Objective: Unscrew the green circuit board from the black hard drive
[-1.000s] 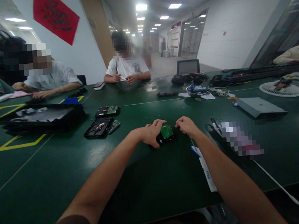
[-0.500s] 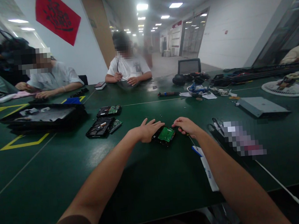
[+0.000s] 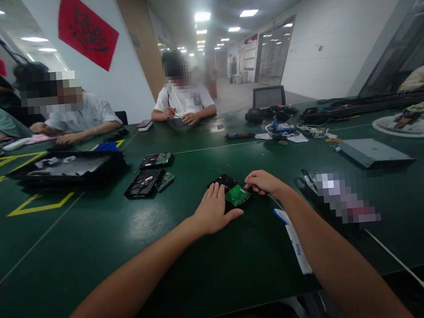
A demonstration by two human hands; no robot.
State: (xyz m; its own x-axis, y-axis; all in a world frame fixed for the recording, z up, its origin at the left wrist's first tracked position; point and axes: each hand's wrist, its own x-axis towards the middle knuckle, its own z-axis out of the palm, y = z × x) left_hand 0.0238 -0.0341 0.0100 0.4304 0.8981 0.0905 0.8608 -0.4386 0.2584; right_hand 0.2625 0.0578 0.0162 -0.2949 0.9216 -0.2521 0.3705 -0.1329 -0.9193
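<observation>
In the head view, a hard drive (image 3: 227, 181) with a green circuit board (image 3: 238, 195) lies on the table in front of me. My left hand (image 3: 213, 211) rests flat on its near left side, fingers stretched out and thumb along the near edge. My right hand (image 3: 262, 182) is closed at the drive's right edge, thumb and forefinger pinched at the board's corner. Whether the fingertips grip the board cannot be made out. Out of the heel of this hand sticks the thin shaft of what looks like a screwdriver (image 3: 276, 202); its handle is hidden.
A blue-and-white strip (image 3: 296, 248) lies under my right forearm. Left of the drive are a black drive casing (image 3: 143, 184), a loose circuit board (image 3: 166, 180) and another drive (image 3: 157, 160). A black tray (image 3: 26, 174) stands farther left, a grey metal box (image 3: 375, 153) right. Co-workers sit opposite.
My left hand first gripped the drive's left side, then lifted its fingers, and now lies flat nearer to me. My right hand has moved left to the board's corner.
</observation>
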